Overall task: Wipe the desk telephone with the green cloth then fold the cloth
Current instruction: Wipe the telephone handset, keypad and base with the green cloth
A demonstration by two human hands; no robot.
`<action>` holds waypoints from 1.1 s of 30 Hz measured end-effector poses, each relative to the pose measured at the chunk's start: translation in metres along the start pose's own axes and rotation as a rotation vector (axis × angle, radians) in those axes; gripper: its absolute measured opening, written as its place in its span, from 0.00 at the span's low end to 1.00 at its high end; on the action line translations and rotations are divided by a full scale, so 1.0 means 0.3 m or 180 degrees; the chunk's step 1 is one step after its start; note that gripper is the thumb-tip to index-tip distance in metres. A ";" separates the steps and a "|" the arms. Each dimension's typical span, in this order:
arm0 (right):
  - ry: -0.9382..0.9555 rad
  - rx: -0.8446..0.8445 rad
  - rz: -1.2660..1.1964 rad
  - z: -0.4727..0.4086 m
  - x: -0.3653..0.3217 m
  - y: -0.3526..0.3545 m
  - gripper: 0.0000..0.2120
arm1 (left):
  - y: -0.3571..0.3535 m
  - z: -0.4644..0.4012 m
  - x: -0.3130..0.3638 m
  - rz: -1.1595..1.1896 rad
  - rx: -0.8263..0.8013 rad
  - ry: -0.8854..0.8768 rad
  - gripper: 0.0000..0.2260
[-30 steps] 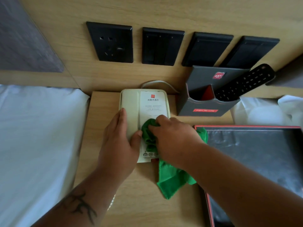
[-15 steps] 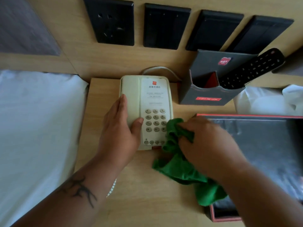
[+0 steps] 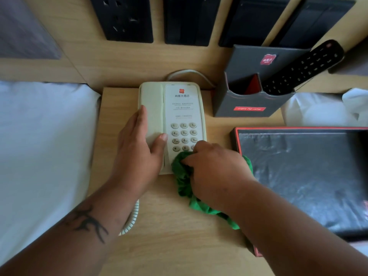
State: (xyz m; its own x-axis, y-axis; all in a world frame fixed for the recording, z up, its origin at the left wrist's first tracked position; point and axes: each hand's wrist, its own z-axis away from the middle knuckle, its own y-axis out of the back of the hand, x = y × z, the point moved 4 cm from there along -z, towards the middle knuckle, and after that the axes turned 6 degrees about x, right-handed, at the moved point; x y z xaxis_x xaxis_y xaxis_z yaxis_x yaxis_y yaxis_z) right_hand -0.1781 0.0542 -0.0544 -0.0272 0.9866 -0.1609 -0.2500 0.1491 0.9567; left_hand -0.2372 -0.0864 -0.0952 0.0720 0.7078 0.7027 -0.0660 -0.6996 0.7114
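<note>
A cream desk telephone (image 3: 183,108) lies on the wooden bedside table (image 3: 159,236), keypad towards me. My left hand (image 3: 139,150) lies flat on the handset on the phone's left side, thumb beside the keypad. My right hand (image 3: 215,172) is closed around the bunched green cloth (image 3: 184,176), pressing it on the phone's lower right corner, below the keys. The cloth's loose tail trails on the table under my right forearm.
A grey holder (image 3: 249,96) with a black remote (image 3: 302,68) stands right of the phone. A black tray with a red rim (image 3: 298,176) sits at the right. White bedding (image 3: 39,146) borders the table's left. Black sockets and switches (image 3: 123,18) line the wall. The coiled cord (image 3: 131,220) hangs at the table's left edge.
My right hand pulled the cloth off the keypad to the right of the phone, then came back onto the phone's lower right corner. My left hand stayed on the handset.
</note>
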 end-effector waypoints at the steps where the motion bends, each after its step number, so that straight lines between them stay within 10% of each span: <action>1: 0.0012 0.0016 -0.0051 -0.003 0.008 0.016 0.16 | -0.001 -0.001 -0.002 0.0023 0.0005 -0.0008 0.34; 14: 0.0756 -0.0051 0.0254 -0.018 -0.061 -0.001 0.18 | 0.000 -0.009 -0.017 0.0504 0.0231 0.0222 0.35; 33: -0.0736 0.0088 -0.0504 0.080 0.066 -0.010 0.17 | -0.004 0.024 -0.039 0.0626 0.0137 0.0174 0.44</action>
State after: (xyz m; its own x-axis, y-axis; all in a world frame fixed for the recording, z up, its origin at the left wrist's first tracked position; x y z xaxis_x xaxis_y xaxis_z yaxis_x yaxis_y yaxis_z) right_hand -0.1546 0.0750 -0.0548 0.2325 0.9393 -0.2522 -0.2068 0.3011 0.9309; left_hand -0.2307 -0.0946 -0.1043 0.0077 0.5605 0.8281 -0.0309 -0.8276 0.5605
